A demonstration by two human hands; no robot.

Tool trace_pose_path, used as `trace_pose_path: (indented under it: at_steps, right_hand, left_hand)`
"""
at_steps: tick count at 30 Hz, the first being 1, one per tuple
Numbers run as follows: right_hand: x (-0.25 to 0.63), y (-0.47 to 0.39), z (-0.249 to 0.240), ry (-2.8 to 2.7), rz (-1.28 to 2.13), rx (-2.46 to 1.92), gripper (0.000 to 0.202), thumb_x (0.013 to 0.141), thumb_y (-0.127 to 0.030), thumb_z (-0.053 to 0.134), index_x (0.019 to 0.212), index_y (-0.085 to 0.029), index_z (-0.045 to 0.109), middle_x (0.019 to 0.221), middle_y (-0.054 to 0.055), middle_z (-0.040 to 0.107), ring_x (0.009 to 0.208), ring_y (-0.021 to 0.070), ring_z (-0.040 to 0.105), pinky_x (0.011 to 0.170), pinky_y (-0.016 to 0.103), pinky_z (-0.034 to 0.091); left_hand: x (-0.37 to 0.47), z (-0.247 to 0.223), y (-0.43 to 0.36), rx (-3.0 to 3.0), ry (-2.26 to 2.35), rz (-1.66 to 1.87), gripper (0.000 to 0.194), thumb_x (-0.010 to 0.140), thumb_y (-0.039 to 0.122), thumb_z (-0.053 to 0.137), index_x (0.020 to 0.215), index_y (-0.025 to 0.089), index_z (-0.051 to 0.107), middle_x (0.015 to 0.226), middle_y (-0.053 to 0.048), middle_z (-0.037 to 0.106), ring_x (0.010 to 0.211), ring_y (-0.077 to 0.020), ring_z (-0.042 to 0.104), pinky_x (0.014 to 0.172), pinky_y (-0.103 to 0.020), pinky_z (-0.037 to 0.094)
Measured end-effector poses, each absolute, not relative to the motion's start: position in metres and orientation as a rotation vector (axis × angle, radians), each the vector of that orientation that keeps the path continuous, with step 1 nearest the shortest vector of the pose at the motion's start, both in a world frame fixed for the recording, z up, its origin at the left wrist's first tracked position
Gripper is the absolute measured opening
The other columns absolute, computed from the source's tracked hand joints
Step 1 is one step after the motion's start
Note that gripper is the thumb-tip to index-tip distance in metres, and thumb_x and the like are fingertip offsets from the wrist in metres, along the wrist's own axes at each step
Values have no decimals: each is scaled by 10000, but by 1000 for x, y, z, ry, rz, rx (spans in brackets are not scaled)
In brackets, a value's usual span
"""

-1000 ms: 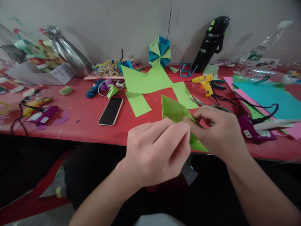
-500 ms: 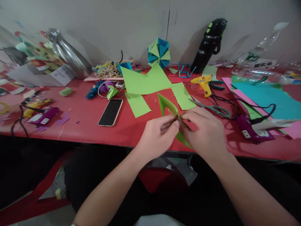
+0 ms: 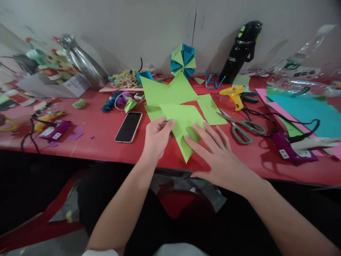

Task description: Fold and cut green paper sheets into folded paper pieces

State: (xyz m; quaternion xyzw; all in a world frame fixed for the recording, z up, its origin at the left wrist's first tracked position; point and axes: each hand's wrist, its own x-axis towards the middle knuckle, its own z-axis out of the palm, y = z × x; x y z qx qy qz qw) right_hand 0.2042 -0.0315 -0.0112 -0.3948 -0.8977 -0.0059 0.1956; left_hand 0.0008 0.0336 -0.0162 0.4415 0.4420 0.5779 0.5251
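Observation:
A piece of light green paper [image 3: 185, 119] lies spread near the table's front edge, one pointed corner toward me. Pinched at its left edge, the paper is held between the thumb and fingers of my left hand [image 3: 157, 137]. My right hand [image 3: 217, 156] has its fingers spread, with the fingertips on or just over the paper's right side. Behind it is a larger green sheet [image 3: 167, 92] with a notched top edge. A smaller green strip [image 3: 211, 110] rests to the right, close to grey-handled scissors [image 3: 241, 129].
A phone [image 3: 128, 127] lies to the left. Toward the back right are a yellow glue gun [image 3: 234, 95] and a black bottle [image 3: 241, 51]. A purple power socket [image 3: 290, 149] with cables sits at right. Against the wall stands a blue-and-green folded paper ball [image 3: 183, 61].
The green paper was folded up between both hands; now it is opened out flat. My right hand has let go and spread its fingers, and my left hand has shifted left.

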Motion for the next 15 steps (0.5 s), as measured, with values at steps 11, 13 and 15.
trace_pose_path:
  at_steps: [11,13,15]
  right_hand:
    - [222,-7,-25,-2362,113,-984,602,892,-268,735,1453,-322,525,1547,84,520,1498,318,367,1159,587,370]
    - [227,-5,-24,-2260,285,-1001,630,866,-316,769,1451,-327,535,1558,84,504,1487,309,389,1168,571,384]
    - [231,-3,-23,-2056,535,-1027,689,829,-370,805,1459,-328,530,1550,95,513,1437,309,467,1142,552,439]
  left_hand:
    - [-1,-30,40,897,1033,1095,221,726,328,837,806,153,728,773,-61,745,688,-181,716,692,-313,590]
    - [-4,-34,43,883,1013,1116,242,731,345,840,816,151,725,779,-64,747,699,-188,721,716,-331,598]
    - [-6,-35,43,925,978,1183,254,758,364,829,855,152,728,808,-60,756,725,-178,723,745,-319,597]
